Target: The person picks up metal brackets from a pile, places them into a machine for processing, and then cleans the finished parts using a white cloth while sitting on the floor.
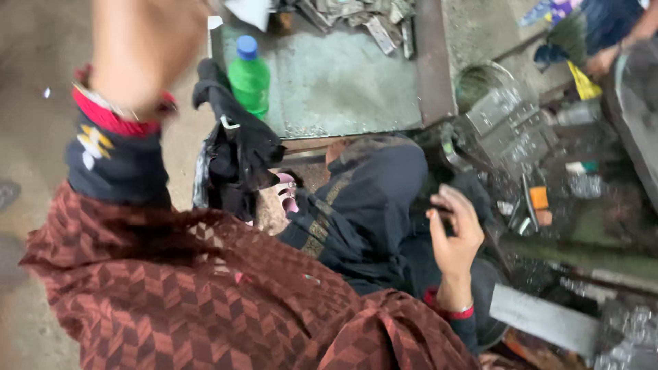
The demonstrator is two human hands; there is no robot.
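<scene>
While the picture is blurred by movement, the main positions can be read. Left hand (pixel 140 48) is raised high at the upper left, close to the camera and cut off by the top edge; the fingers are out of view, so I cannot tell whether it is open or closed, and nothing is seen in it. Red bangles (pixel 110 118) sit at that wrist above a dark sleeve, and a maroon patterned shawl (pixel 205 301) covers the forearm and lap.

Just right of that arm, a black cloth bag (pixel 236 147) hangs or stands on the floor, apart from both hands. Its contents do not show. Behind it stands a green plastic bottle (pixel 249 81) with a blue cap, upright on a grey-green slab (pixel 343 82). Scraps of grey metal (pixel 370 17) lie heaped at the slab's far edge. A pink sandal (pixel 288 194) shows below the bag, beside the person's dark-clad knee (pixel 377 185).

Right hand (pixel 454 236) is held at centre right, palm up toward the camera, fingers loosely curled and partly spread. It grips nothing that I can make out. A red bangle circles that wrist too.

Further right, a cluttered work area holds clear, glassy pieces (pixel 510 127), too blurred to identify. A flat grey bar (pixel 545 318) lies below the right hand, not touching it. Another person's hand (pixel 603 60) is at the upper right corner.
</scene>
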